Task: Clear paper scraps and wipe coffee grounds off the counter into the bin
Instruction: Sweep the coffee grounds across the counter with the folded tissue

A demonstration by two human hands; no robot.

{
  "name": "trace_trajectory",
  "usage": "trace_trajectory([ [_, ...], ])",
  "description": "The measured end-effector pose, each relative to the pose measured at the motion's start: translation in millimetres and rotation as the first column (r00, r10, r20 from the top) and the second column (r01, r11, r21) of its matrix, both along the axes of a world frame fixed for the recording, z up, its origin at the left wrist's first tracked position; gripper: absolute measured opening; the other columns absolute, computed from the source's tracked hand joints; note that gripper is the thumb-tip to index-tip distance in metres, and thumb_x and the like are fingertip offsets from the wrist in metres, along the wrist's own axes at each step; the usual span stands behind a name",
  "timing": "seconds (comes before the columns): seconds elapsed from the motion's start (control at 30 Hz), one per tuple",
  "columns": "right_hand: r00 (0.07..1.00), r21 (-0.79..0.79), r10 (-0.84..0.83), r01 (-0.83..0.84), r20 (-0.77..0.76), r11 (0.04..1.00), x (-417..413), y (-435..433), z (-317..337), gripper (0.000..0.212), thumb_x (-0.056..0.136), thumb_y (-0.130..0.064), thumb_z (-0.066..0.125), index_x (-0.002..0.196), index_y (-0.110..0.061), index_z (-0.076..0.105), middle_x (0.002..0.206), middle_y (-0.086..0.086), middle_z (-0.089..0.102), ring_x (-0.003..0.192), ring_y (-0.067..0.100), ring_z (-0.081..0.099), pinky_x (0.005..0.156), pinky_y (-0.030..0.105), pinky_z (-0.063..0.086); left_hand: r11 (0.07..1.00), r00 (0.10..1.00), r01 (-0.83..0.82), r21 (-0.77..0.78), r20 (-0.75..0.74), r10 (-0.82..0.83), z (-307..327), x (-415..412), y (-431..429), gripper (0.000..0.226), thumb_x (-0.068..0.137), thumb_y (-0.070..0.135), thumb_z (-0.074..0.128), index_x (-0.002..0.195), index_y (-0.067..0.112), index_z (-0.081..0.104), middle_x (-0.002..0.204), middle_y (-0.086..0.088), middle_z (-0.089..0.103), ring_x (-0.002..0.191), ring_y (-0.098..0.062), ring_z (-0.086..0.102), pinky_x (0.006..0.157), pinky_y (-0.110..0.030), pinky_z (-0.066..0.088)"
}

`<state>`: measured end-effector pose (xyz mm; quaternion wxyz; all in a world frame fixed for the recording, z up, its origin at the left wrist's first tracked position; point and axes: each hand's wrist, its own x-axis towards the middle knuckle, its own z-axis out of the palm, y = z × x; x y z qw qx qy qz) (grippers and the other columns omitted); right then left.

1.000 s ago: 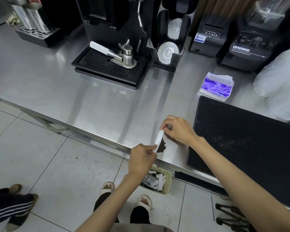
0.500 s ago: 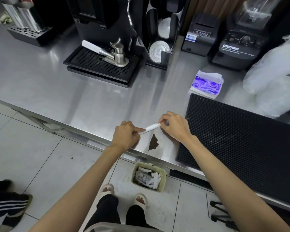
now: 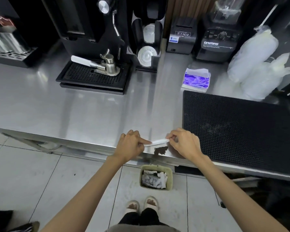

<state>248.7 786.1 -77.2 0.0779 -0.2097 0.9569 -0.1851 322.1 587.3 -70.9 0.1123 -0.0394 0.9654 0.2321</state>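
A: Now, from the left: the left hand [image 3: 130,144] is seen at the front edge of the counter [image 3: 74,118], fingers curled in, forefinger stretched out onto the left end of the paper strip [image 3: 157,141]. That end looks to be pinched against a thumb that is hidden, though this cannot be fully made out.

B: And the strip is held taut, its long axis laid left to right, roughly along the edge, the right end a little farther back.

A: Just on the near side of it the coffee grounds [image 3: 161,150] are found, a small dark heap right at the lip, closer to the right hand than to the left.

B: So the heap is caught between strip and edge. The bin [image 3: 169,174] is set on the floor straight below, with paper scraps [image 3: 155,180] lying inside.

A: On to the right hand [image 3: 184,143]: the strip's other end is nipped between thumb and forefinger, the remaining fingers loosely bent, nothing else held. The black mat [image 3: 241,128] is just beside it.

B: A pull toward the body seems called for, both ends kept down and level. If one end is lifted, grains could be left behind or spilt wide of the bin.
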Motion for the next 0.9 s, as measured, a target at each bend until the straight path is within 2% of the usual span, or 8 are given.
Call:
trace_trajectory([
  [0.2,0.998,0.033,0.055,-0.055,-0.017,0.998,-23,-37,7,0.017,0.086,-0.023,0.056,0.089,-0.03,0.071,0.096,-0.009,0.068,0.087,0.018,0.065,0.07,0.029,0.047,1.0,1.0,-0.01,-0.004,0.0,0.01,2,-8,-22,0.036,0.089,0.018,0.052,0.117,0.035,0.064,0.102,-0.004,0.061,0.102,-0.021,0.05,0.089,-0.032,0.037],
  [0.37,0.993,0.024,0.112,-0.113,0.032,0.993,-22,-43,3,0.017,0.087,-0.02,0.056,0.087,-0.028,0.071,0.093,-0.007,0.066,0.084,0.016,0.064,0.067,0.026,0.044,0.993,0.995,-0.096,0.072,-0.011,0.097,-12,9,-19,0.035,0.086,0.017,0.055,0.114,0.034,0.066,0.093,-0.006,0.066,0.095,-0.023,0.055,0.089,-0.035,0.045],
  [0.5,0.99,0.026,0.134,-0.135,0.03,0.99,-16,-31,2,0.017,0.087,-0.02,0.055,0.088,-0.027,0.071,0.093,-0.007,0.065,0.082,0.016,0.063,0.07,0.028,0.047,0.987,0.992,-0.114,0.116,-0.044,0.12,-21,24,6,0.036,0.086,0.015,0.052,0.116,0.031,0.066,0.092,-0.006,0.066,0.094,-0.023,0.055,0.087,-0.036,0.047],
  [0.7,0.997,0.041,0.072,-0.073,0.024,0.997,-9,1,4,0.016,0.087,-0.023,0.056,0.087,-0.029,0.071,0.092,-0.009,0.066,0.082,0.014,0.063,0.066,0.026,0.044,0.996,0.992,-0.06,0.069,-0.106,0.067,-16,22,26,0.038,0.088,0.015,0.05,0.118,0.035,0.064,0.098,-0.003,0.064,0.101,-0.02,0.053,0.087,-0.032,0.044],
  [0.8,1.0,-0.021,0.0,0.0,0.003,1.0,-11,7,7,0.015,0.085,-0.023,0.058,0.087,-0.029,0.072,0.093,-0.01,0.069,0.084,0.014,0.063,0.068,0.029,0.048,0.998,0.991,-0.051,0.023,-0.124,0.054,-7,4,19,0.034,0.089,0.018,0.054,0.117,0.033,0.064,0.101,-0.006,0.064,0.103,-0.022,0.052,0.089,-0.036,0.045],
  [0.9,0.999,-0.003,-0.026,0.026,-0.031,1.0,-11,6,5,0.017,0.086,-0.021,0.057,0.089,-0.028,0.072,0.095,-0.009,0.07,0.091,0.014,0.06,0.072,0.031,0.051,0.999,0.995,-0.036,0.018,-0.087,0.038,-7,-11,17,0.034,0.089,0.016,0.053,0.116,0.032,0.066,0.105,-0.006,0.063,0.106,-0.023,0.051,0.093,-0.036,0.043],
])
